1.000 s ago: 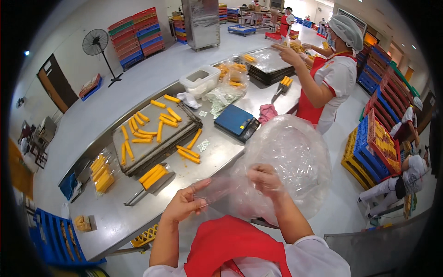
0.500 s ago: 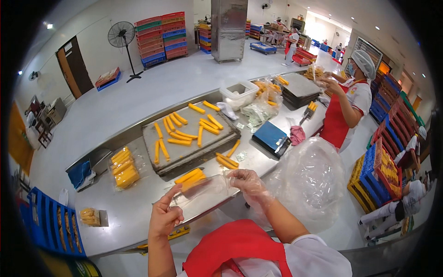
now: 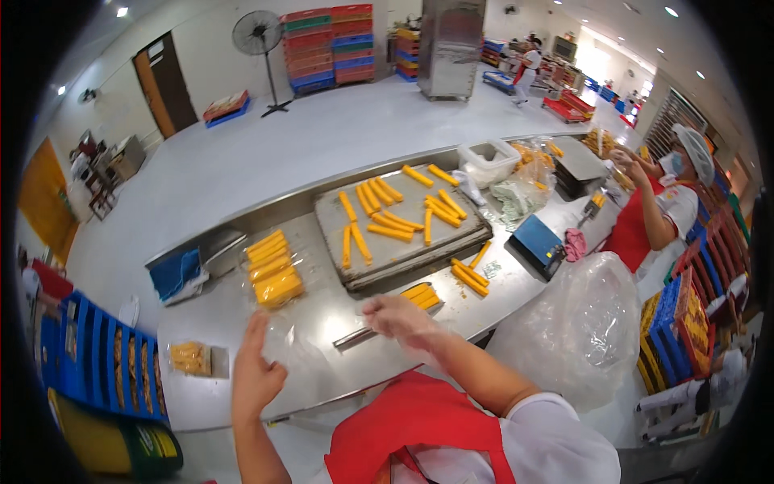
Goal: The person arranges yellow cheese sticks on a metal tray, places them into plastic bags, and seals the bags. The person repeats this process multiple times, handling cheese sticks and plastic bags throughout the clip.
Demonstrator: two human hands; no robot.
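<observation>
My left hand (image 3: 256,375) is raised over the near edge of the steel table, index finger stretched up and thumb bent. Faint clear film, apparently a plastic bag (image 3: 297,351), trails beside its fingers. My right hand (image 3: 399,319), in a clear glove and blurred, hovers over a narrow metal holder (image 3: 355,336); its fingertips do not show clearly. Several yellow sticks (image 3: 419,296) lie in or against that holder, partly behind the hand. Beyond my left hand rests a wrapped pack of yellow sticks (image 3: 274,278).
A stacked metal tray (image 3: 395,242) with loose yellow sticks lies behind my right hand. Farther right are a blue scale (image 3: 536,244), a pink cloth (image 3: 575,244) and a large clear bag (image 3: 564,323). A co-worker (image 3: 645,210) stands at the right; blue crates (image 3: 89,355) stand left.
My hands have moved apart. The right one has let go of its end of the clear bag and come over the metal holder; the bag has shifted left with my left hand.
</observation>
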